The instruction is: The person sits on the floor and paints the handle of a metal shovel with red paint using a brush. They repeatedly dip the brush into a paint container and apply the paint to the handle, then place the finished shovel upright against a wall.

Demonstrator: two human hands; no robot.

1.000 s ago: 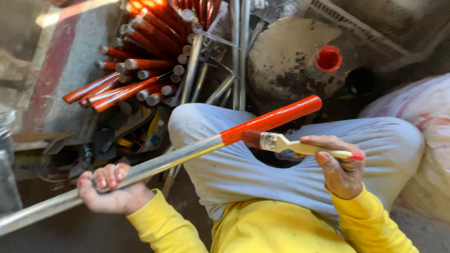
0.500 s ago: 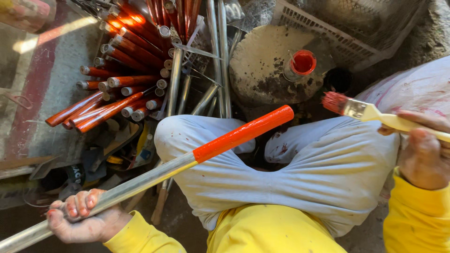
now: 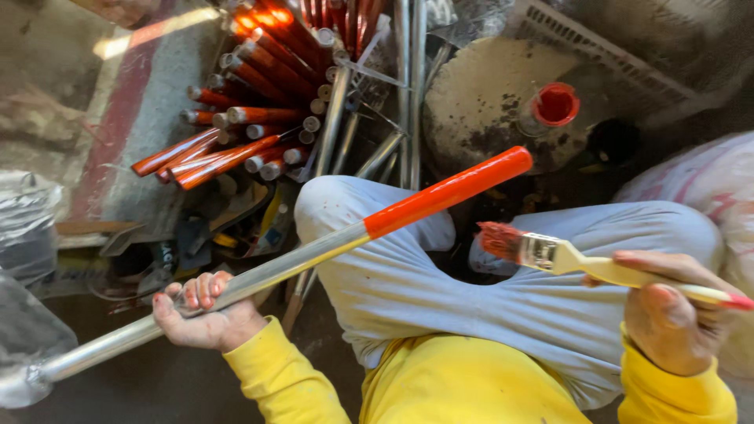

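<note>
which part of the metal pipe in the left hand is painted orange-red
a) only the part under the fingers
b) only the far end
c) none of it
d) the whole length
b: the pipe held by the left hand is bare grey metal except its far end, which is coated orange-red.

A big white sack (image 3: pixel 707 184) with pink marks on it lay at the right edge. It looked soft and full. At the top, near the middle, stood a round, dirty grey can (image 3: pixel 471 110) with a small red cap (image 3: pixel 556 104) on its lid. A crinkly clear plastic bag (image 3: pixel 27 228) sat at the left edge. Near it, in the mess on the floor, a small dark label (image 3: pixel 165 255) showed pale letters, too blurry to make out.
</note>
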